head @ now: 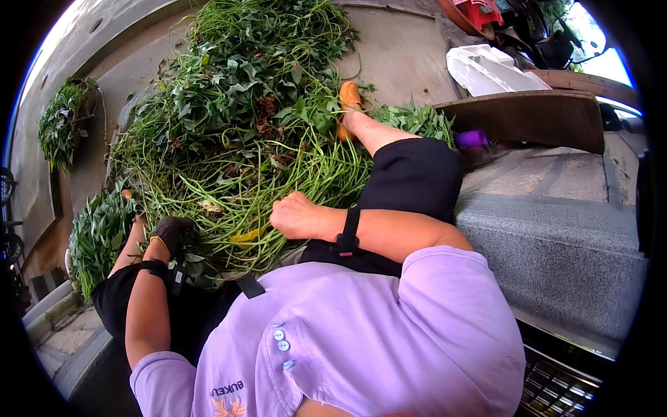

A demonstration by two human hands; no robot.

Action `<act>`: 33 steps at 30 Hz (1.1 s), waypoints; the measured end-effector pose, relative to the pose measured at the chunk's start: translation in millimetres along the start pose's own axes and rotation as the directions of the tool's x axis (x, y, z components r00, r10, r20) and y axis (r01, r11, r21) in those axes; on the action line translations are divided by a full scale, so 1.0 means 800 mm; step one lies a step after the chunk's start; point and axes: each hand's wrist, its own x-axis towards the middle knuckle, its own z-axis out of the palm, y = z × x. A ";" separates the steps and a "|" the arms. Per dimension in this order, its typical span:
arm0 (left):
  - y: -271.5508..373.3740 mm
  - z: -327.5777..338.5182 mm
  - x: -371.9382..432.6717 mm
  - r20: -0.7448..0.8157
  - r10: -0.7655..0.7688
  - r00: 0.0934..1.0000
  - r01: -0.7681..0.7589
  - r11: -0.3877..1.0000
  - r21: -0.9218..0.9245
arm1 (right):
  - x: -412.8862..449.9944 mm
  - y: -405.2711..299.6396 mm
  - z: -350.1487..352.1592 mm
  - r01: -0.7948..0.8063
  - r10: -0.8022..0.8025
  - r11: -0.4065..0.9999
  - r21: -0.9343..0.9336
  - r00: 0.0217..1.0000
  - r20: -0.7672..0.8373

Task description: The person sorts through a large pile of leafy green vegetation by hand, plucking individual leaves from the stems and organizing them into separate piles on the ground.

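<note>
A large heap of leafy green vines (271,68), which look like sweet potato vines, lies between my legs. My left hand (172,232), in a dark knitted glove, is curled around leafy stems (194,256) at the heap's near left edge. Bare and closed like a fist, my right hand (293,215) rests over the long bare stems (250,208) at the near side. Its fingertips face away from view, so whether it grips a stem is hidden. A yellow leaf (246,237) lies just left of it.
Bundled greens (99,234) lie beside my left leg; more greens (417,121) lie past my right knee. A leafy basket (68,122) stands far left. At right are a stone step (547,245), a curved brown board (531,120), white foam (490,68) and a purple object (471,138).
</note>
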 end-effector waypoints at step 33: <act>-0.062 -0.254 -0.215 -0.786 0.045 0.617 -0.734 -0.328 -0.594 | -0.137 0.064 -0.209 -0.591 0.586 0.807 0.013 0.796 -0.152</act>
